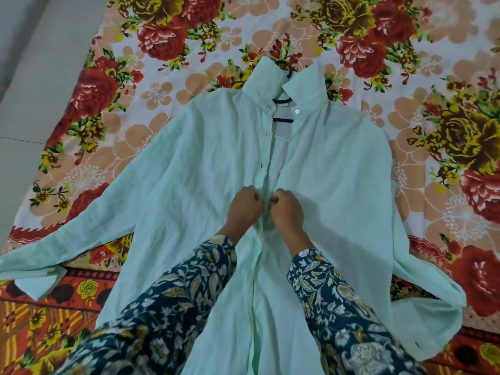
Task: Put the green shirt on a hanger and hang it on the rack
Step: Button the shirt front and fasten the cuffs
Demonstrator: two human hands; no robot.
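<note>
2 hands on 1 green shirt

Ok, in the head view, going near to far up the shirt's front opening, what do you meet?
Patterned sleeves → left hand and right hand pinching the placket → open upper placket → white collar button → dark hanger bars → hanger hook → floral bedsheet.

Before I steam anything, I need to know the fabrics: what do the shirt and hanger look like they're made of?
Shirt: thin, matte woven cloth, probably cotton or a blend; it creases finely and the placket looks slightly sheer. Hanger: thin dark bars and hook, smooth; plastic or coated wire, cannot tell which.
</note>
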